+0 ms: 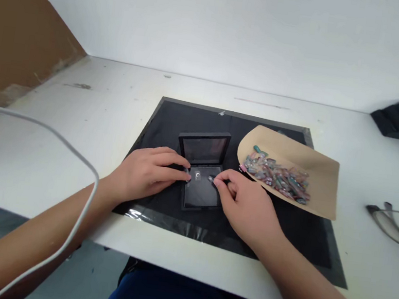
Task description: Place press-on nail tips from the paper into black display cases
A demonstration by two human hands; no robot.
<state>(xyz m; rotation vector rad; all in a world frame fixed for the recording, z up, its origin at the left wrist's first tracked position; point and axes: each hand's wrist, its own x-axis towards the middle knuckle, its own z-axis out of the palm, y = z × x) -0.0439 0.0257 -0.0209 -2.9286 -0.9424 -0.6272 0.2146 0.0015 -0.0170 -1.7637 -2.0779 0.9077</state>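
So the little black box (200, 196) sits open in the middle of the black mat (174, 117), lid standing up at the back. The left hand (147, 169) lies flat beside it, fingers stretched out and touching the box's left edge. The right hand (247, 205) has thumb and forefinger pinched on a small piece (211, 179) right over the box's tray. Just to the right, a tan paper (320, 163) holds a pile of colourful bits (277, 175). Glasses (395, 227) lie off near the table (99, 97) edge.
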